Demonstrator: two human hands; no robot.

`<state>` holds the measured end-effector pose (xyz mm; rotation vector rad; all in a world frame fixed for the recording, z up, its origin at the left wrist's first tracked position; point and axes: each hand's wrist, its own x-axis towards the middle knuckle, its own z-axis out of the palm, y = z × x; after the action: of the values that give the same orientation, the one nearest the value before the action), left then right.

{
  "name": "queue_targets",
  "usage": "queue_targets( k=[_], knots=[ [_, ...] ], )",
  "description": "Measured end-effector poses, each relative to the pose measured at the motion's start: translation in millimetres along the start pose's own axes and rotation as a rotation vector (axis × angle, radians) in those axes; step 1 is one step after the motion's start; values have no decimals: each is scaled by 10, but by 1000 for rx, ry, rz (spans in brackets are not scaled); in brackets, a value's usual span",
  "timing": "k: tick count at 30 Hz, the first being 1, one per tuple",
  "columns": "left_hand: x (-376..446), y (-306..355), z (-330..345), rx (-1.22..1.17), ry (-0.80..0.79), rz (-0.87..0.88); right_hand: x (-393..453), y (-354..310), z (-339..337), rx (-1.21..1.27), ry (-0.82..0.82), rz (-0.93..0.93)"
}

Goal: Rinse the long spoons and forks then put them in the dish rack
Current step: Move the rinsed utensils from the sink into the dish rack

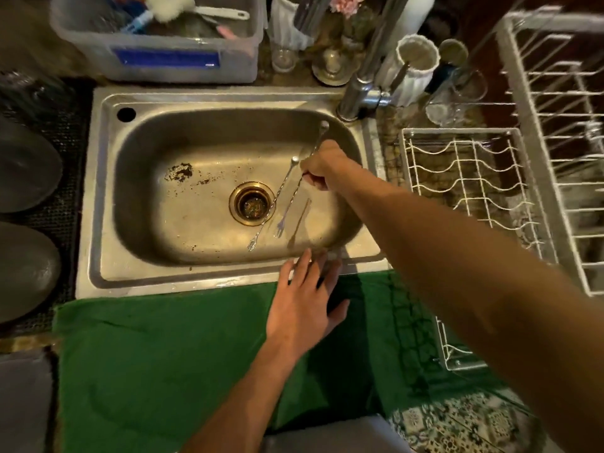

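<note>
Right hand: the right hand (322, 166) reaches over the sink's right half, fingers curled round the shaft of a long utensil (302, 181) held above the basin.
Held piece: its long axis runs from far right to near left; a rounded end (324, 125) points toward the tap, a small fork head (278, 231) hangs low near the drain. A second thin shaft seems to lie beside it inside the grip, but that cannot be told for sure.
Left hand: the left hand (305, 299) hovers at the sink's near rim, fingers spread and straight, holding nothing.
Loose piece: a long spoon (274, 201) lies on the sink floor, bowl at the far end, ornate handle tip at the near left, crossing just right of the drain (251, 203).
Key relation: the loose spoon lies left of the right hand and beyond the left fingertips; the left hand looks the nearer to its handle end.
Sink: the steel sink (108, 191) shows dark specks left of the drain; no water is seen running from the tap (362, 96).
Dish rack: the white wire dish rack (464, 178) stands right of the sink, close beside the right forearm.
Stage: rinsing appears to be under way, with racking not yet done.
</note>
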<state>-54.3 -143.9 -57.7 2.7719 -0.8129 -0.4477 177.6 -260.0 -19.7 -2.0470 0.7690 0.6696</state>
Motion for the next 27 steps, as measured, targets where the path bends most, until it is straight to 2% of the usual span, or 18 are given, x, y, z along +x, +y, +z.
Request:
queue_targets(
  k=[9,13,16,21,27],
  knots=[
    [-55,59,-202,37,-27,-27,-1307,-314,-1028,-126,-228,16],
    [-67,64,-211,57,-12,-30,-1931,-308,-1546,-212,-223,-69],
    [-68,78,-199,64,14,-25,-2408,-229,-2013,-125,-228,-97],
    [-43,87,-157,67,51,-24,-2946,5,-2721,-160,-110,-128],
    [-33,72,-101,74,64,-17,-2877,445,-3118,-280,77,-44]
  ],
)
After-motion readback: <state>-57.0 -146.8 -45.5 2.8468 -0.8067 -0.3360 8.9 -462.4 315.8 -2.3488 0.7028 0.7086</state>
